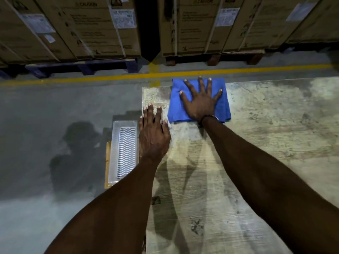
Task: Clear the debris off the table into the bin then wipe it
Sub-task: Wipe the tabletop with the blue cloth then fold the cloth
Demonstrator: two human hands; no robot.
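While boxes (95, 24) read "CAUTION", flat hands press: right (200, 101) on cloth (222, 107); left (153, 134) on table (266, 143).

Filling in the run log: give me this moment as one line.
phase: wiping | right hand: flat on blue cloth, far-left table corner | left hand: flat on table edge | bin: floor, left of table

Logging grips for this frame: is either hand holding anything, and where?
Nothing is gripped. The right hand presses flat on the blue cloth's middle; the left hand rests on the table.
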